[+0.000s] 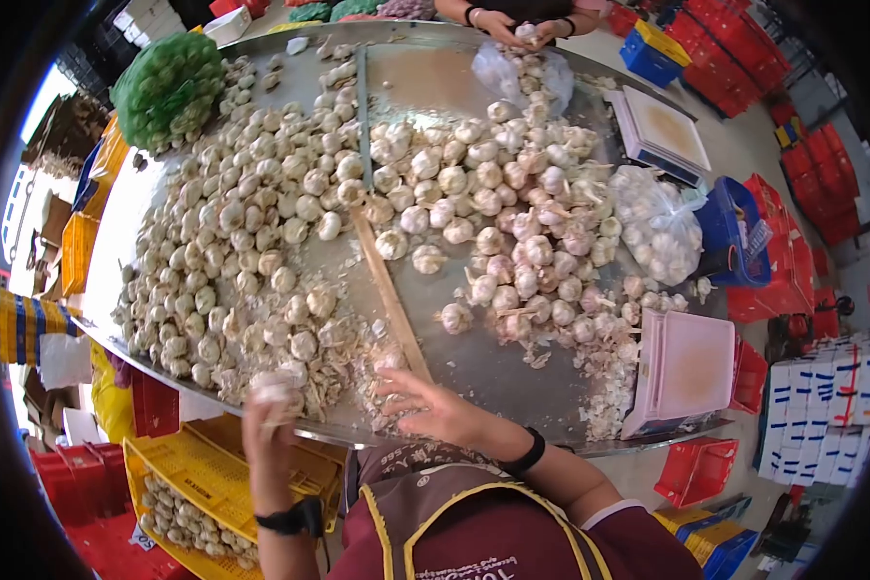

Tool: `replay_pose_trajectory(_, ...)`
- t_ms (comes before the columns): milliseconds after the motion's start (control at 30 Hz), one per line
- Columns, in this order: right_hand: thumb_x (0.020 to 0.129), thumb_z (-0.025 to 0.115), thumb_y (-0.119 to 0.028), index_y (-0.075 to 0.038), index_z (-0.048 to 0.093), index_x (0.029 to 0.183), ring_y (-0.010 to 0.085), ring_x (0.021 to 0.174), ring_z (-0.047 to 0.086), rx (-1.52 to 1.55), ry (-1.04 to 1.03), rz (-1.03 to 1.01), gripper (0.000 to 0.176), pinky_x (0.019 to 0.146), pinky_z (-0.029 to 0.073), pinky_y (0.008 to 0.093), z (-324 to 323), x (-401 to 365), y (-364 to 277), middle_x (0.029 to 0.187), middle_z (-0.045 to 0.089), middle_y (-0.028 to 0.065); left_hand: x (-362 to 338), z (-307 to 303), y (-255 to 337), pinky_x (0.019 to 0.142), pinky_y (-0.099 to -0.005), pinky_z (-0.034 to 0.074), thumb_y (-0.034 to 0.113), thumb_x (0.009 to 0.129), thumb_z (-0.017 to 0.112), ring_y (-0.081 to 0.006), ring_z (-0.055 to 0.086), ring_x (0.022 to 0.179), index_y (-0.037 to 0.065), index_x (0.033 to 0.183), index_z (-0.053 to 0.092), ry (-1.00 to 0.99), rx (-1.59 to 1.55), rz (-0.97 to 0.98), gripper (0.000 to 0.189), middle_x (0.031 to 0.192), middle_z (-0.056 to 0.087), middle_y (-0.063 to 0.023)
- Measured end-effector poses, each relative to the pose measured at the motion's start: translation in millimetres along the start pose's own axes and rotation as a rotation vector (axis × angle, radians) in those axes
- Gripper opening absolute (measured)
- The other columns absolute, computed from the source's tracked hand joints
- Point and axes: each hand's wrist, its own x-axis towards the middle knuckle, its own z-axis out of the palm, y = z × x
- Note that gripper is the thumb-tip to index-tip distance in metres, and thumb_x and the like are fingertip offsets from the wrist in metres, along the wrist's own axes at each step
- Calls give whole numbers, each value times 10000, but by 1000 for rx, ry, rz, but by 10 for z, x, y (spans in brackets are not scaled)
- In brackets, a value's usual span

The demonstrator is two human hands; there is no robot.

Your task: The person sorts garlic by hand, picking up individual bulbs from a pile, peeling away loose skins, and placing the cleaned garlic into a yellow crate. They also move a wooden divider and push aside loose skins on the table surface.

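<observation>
The left hand (264, 427) is closed around a whitish garlic bulb (275, 388), just above the near edge of the metal counter (464, 362); the hand and the bulb are both blurred. The right hand (443, 412) is wide, its fingers spread and pointing to the left, over the loose peels (343, 377) near the same edge. Whether its fingertips touch something there, I cannot tell.

Many garlic bulbs (232, 213) cover the left side of the counter, and a second heap (541, 246), with more pinkish bulbs, lies on the right side. Between them runs a wooden strip (389, 290), whose near end is just beside the right hand. At the right border stand two weighing scales (684, 367), and between these is a clear plastic bag (657, 220) filled with garlic. A green net sack (167, 92) rests at the far left corner. Across the counter, another person's hands (498, 27) hold a garlic piece above a plastic bag.
</observation>
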Motion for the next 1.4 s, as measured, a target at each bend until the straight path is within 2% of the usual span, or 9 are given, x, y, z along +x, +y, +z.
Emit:
replay_pose_trajectory(233,878,633,-203,-58,527,1272,159,886,621,-525,734,-142,433,745,516,310,-1149,-138,145,1076,635,73,-321,-3848,1073,461,-159,388,215,967,457,-49,488,625,-2,1240,517,164,-238,648,354,962,598,-36)
replay_pose_trajectory(300,851,663,-251,-72,550,1215,190,859,630,-666,1026,-12,420,723,512,322,-1573,-234,82,1037,635,84,-636,-2765,1207,479,-211,426,187,966,473,-93,485,598,1,1247,495,889,-420,629,338,874,578,-25)
replay_pose_trajectory(400,829,682,-270,-96,552,1195,260,883,632,-877,1150,71,426,730,513,363,-2039,-258,269,1027,627,108,-611,-2839,894,563,-211,462,147,988,453,-118,532,711,8,1306,469,1078,-182,509,347,974,601,-64)
replay_pose_trajectory(500,801,704,-282,-128,540,1228,312,868,643,-1159,1193,71,483,733,520,404,-2098,-200,388,1020,645,109,-333,-3245,406,521,-234,431,237,976,515,-114,489,633,41,1304,487,649,-249,380,383,867,572,-19)
replay_pose_trajectory(833,858,586,-354,-146,401,1361,399,800,639,-1293,1060,296,575,701,501,497,-2157,-116,394,879,667,208,51,-1652,367,561,-197,404,219,960,535,-72,513,647,73,1196,587,427,120,217,283,810,585,23)
replay_pose_trajectory(933,868,548,-277,-135,375,1371,360,776,658,-1153,1076,161,550,655,514,458,-2243,-175,441,928,668,189,95,-1427,331,534,-206,398,201,953,533,-71,526,633,65,1151,592,316,191,230,247,777,584,23)
replay_pose_trajectory(1000,856,507,-199,-140,368,1373,314,752,668,-85,968,74,539,615,525,392,-2308,-279,378,1029,641,156,59,-1227,311,509,-208,392,189,941,545,-70,519,602,61,1105,595,285,285,211,214,771,582,20)
replay_pose_trajectory(1167,893,430,-113,-155,345,1407,406,1077,593,795,553,-212,523,821,559,418,-2179,-542,237,1228,541,176,68,-1097,255,496,-206,418,214,943,573,-75,547,595,71,1078,614,183,332,169,202,750,601,16)
replay_pose_trajectory(1400,993,434,-255,-166,501,1323,408,1097,570,928,531,-367,347,844,551,402,-2023,-484,166,1280,533,136,122,-806,112,520,-204,434,186,943,572,-76,538,584,70,1045,609,108,295,163,159,730,580,6)
